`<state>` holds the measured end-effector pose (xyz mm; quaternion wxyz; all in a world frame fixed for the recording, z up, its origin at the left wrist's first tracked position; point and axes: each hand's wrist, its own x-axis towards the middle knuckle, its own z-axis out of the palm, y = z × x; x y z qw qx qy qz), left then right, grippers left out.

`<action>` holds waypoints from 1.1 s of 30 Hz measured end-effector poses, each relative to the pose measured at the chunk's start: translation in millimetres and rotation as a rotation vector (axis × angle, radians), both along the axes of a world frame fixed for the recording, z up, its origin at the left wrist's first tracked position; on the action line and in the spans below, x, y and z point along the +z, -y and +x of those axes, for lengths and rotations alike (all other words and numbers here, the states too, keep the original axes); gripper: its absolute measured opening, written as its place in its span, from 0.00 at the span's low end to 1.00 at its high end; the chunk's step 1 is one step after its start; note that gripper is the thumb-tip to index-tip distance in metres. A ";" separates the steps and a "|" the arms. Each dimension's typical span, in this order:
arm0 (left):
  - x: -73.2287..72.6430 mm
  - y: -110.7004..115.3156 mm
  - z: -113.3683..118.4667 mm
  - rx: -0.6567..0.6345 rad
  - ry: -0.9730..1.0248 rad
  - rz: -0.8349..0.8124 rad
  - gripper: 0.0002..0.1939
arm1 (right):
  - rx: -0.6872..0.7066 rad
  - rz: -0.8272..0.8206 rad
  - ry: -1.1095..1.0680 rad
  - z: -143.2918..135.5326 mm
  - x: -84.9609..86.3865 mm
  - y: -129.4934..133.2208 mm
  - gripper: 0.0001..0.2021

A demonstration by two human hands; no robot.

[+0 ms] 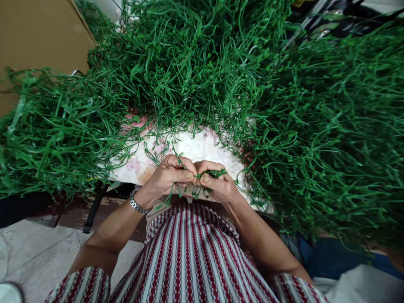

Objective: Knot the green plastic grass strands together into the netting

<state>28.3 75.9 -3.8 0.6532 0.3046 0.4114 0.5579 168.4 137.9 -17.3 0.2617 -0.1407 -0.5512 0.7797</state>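
My left hand (170,174), with a metal watch on its wrist, is closed with thumb and forefinger pinching thin green plastic-looking plant stems (177,158). Thumb to thumb with it, my right hand (221,185) pinches a small leafy green sprig (216,172) whose tip points right. Several loose ends hang below both hands. The exact spot where the pieces meet is hidden by my fingertips. Both hands are above the near edge of a table with a white floral cloth (189,145).
A large heap of green plastic-looking stems (189,63) covers the back of the table. More stems pile up at left (53,139) and right (334,126). A brown board (41,38) stands at the back left. Below lies a grey floor (34,248).
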 end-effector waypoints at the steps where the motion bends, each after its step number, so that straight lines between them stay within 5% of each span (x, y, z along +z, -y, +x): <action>1: -1.0 0.2 0.7 -0.004 0.032 0.002 0.11 | -0.013 -0.035 -0.006 -0.5 -0.2 1.6 0.17; 9: -8.3 4.2 8.0 -0.031 0.300 0.005 0.07 | 0.026 -0.212 -0.001 2.6 0.1 6.7 0.15; 16: -9.9 6.7 10.9 -0.037 0.265 0.001 0.13 | 0.055 -0.271 -0.074 3.6 4.9 11.4 0.12; 20: -2.9 2.9 -0.3 0.086 0.315 0.181 0.16 | 0.005 -0.269 -0.246 3.5 5.3 14.4 0.16; 23: 7.3 -4.2 -4.7 0.223 0.244 0.274 0.10 | -0.039 -0.031 -0.198 9.3 5.1 4.8 0.14; 29: 9.8 -15.7 4.1 0.300 0.077 0.162 0.04 | -0.334 0.805 0.260 27.1 21.6 -23.3 0.10; 33: 8.7 -19.9 10.6 0.308 -0.018 0.125 0.04 | -0.374 1.063 0.431 31.8 32.5 -24.1 0.05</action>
